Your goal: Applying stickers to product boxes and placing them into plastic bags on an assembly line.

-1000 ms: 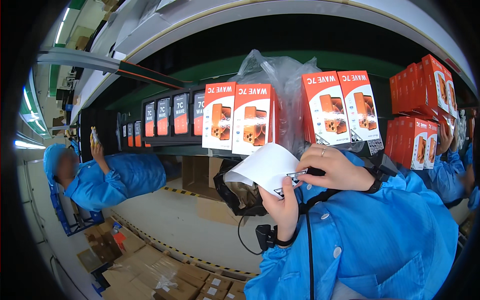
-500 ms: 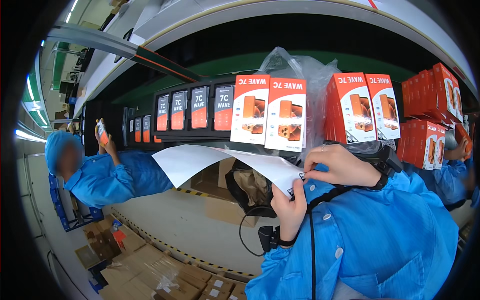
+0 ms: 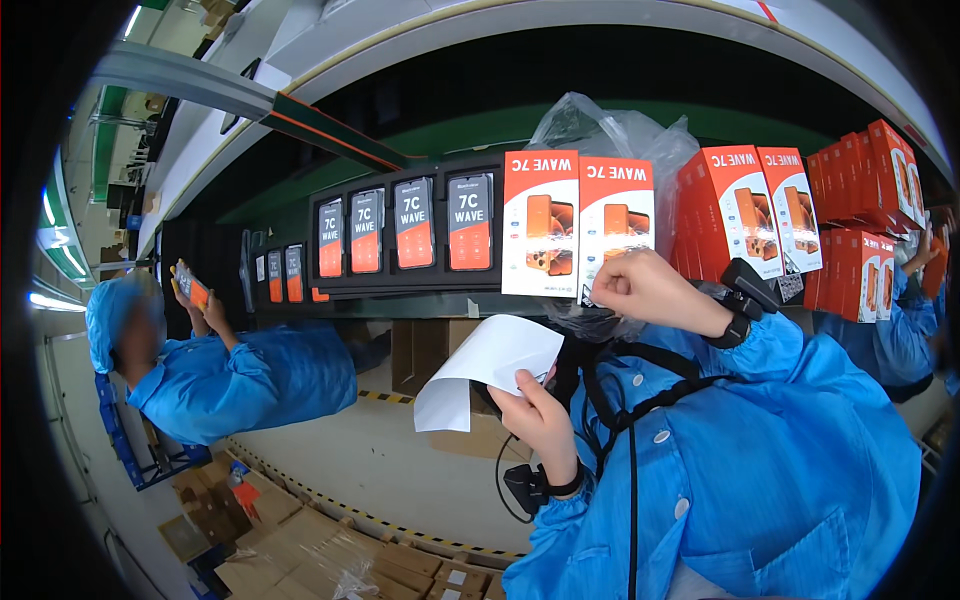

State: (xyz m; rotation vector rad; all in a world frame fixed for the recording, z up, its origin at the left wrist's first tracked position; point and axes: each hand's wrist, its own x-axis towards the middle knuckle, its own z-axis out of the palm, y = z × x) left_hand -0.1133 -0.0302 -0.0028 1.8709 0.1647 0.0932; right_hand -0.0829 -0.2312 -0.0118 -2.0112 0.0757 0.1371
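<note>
My left hand [image 3: 540, 415] pinches a curling white sheet [image 3: 490, 362] by its right end, thumb on top; the sheet hangs below the bench edge. Fingers bent together, my right hand [image 3: 655, 292] is at the lower edge of two red-and-white phone boxes. A small black-and-white label [image 3: 586, 291] shows at its fingertips, over the lower left corner of the right box [image 3: 618, 212]. Whether the label touches the box I cannot tell. The left box [image 3: 540, 222] lies close alongside, next to a black tray [image 3: 405, 277] of several phones with orange-and-grey screens.
Clear plastic bags [image 3: 620, 130] lie behind the boxes. More red phone boxes [image 3: 722, 215] stand to the right, with further stacks [image 3: 865, 185] beyond. A co-worker in blue [image 3: 240, 385] holds a phone at the left; another person's sleeve [image 3: 870, 350] shows at right. Cardboard cartons [image 3: 330, 550] cover the floor below.
My right hand has left the sheet and moved up to the boxes with a small label. My left hand has drawn the sheet down and left. The view has shifted slightly.
</note>
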